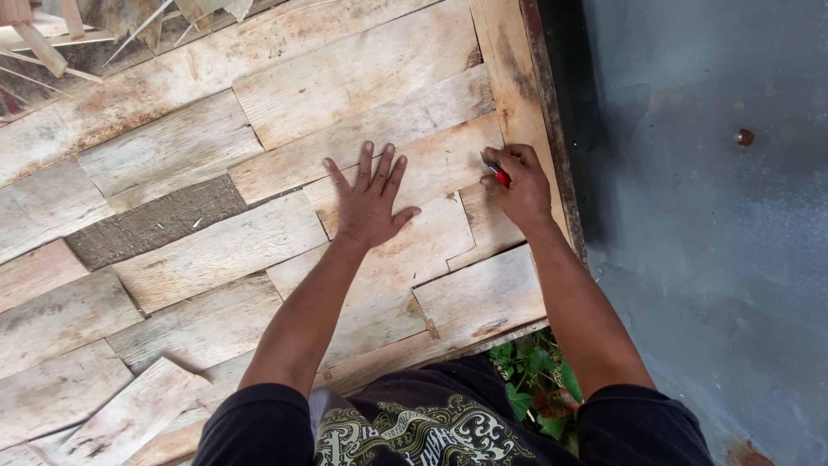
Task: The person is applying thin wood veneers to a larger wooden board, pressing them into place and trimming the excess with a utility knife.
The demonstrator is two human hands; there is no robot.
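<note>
My left hand (369,200) lies flat with fingers spread on a pale wooden slat (405,226) in the middle of a board surface made of many overlapping slats (216,250). My right hand (520,185) is closed around a small red-handled tool (498,173), its tip touching the slat's right end beside a long vertical edge plank (516,86). Both forearms reach forward from my dark printed shirt at the bottom.
A dark gap (155,223) without a slat shows left of my left hand. A loose slat (129,414) lies at the lower left. Scrap wood strips (52,39) pile at the top left. A grey wall (707,216) runs along the right; green leaves (535,380) below.
</note>
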